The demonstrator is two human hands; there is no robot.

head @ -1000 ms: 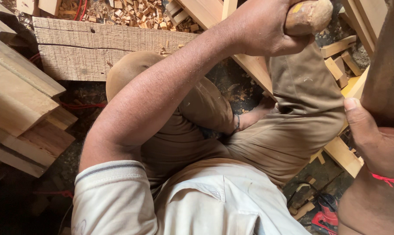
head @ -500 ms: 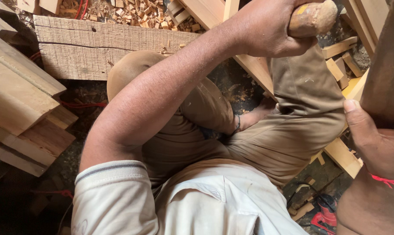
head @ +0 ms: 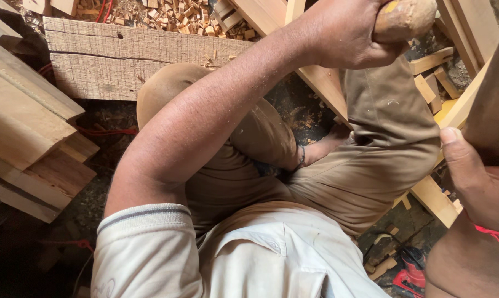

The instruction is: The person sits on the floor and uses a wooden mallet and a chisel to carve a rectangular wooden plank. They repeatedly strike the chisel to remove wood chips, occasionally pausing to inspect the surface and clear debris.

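My left hand (head: 343, 36) is at the top of the view, its arm stretched across my lap, fingers closed round a rounded wooden handle (head: 406, 19) whose far end is out of view. At the right edge my right hand (head: 473, 179), with a red thread on the wrist, grips a dark brown wooden piece (head: 495, 110) that runs up out of frame. I sit cross-legged in khaki trousers (head: 371, 165) and a pale shirt (head: 249, 259).
A rough cracked plank (head: 122, 60) lies beyond my knee. Stacked timber (head: 23, 127) is at the left. Pale wooden frame rails (head: 315, 83) run under my legs. Wood chips (head: 172, 14) litter the top. A red power tool (head: 409, 270) lies at the bottom right.
My left hand with the handle has shifted slightly to the right and up. The right hand stays in place on the dark wood.
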